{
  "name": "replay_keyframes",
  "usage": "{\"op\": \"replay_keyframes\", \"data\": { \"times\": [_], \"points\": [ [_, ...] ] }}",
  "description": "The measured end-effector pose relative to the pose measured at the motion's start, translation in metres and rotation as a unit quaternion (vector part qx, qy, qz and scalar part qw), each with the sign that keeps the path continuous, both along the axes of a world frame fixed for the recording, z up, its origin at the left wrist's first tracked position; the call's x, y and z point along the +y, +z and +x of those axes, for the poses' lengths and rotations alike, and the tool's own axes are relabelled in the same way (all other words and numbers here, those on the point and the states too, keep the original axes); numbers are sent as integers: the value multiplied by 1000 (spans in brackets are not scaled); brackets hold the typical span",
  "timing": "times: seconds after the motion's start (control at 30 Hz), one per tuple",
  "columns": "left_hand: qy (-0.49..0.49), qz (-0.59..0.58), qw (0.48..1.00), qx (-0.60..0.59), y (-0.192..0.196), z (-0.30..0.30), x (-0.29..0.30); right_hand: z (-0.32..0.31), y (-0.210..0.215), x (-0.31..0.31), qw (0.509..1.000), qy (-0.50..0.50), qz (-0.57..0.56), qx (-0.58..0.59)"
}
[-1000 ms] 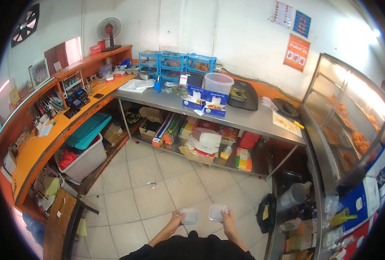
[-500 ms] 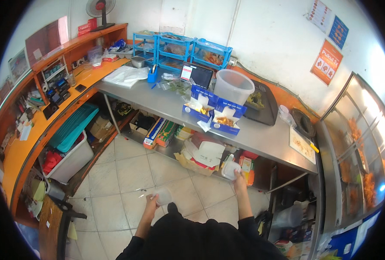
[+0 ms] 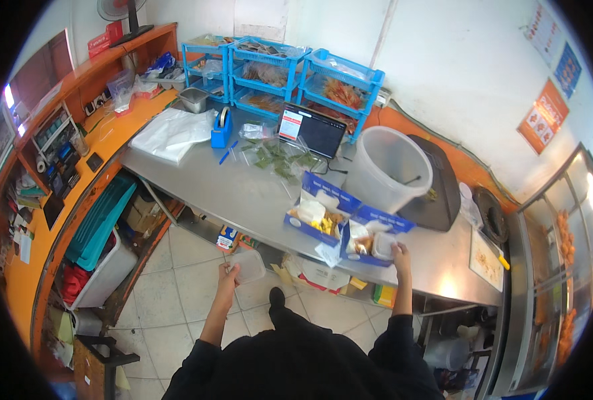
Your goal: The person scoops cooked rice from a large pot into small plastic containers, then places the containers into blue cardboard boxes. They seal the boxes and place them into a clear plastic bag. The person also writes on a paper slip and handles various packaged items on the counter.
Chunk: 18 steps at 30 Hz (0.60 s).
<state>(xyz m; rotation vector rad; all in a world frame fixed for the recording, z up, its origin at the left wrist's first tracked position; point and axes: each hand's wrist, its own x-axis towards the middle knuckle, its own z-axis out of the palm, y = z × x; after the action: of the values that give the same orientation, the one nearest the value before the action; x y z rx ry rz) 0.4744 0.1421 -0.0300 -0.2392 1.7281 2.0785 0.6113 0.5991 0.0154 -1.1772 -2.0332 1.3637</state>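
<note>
Low left grip (image 3: 228,273) pinches one container (image 3: 250,267); outstretched right grip (image 3: 401,253) pinches another container (image 3: 382,247) by a blue box (image 3: 384,219).

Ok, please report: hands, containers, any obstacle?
Left hand holding container. Right hand holding second container at rightmost blue box; contact unclear. White paper beside box, clear of hands.

Bright, edges bowed (glare on counter (image 3: 445,277))

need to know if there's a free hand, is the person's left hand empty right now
No, the left hand is holding a translucent plastic container by its edge.
</note>
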Motion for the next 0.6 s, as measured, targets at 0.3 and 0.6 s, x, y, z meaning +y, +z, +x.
{"op": "replay_keyframes", "data": {
  "times": [0.3, 0.6],
  "points": [
    [-9, -54, 998, 21, 12, -132, 29, -51, 39, -45, 842, -185, 498, -94],
    [-38, -131, 974, 179, -3, -264, 52, -278, 55, -217, 942, 234, 199, 137]
  ]
}}
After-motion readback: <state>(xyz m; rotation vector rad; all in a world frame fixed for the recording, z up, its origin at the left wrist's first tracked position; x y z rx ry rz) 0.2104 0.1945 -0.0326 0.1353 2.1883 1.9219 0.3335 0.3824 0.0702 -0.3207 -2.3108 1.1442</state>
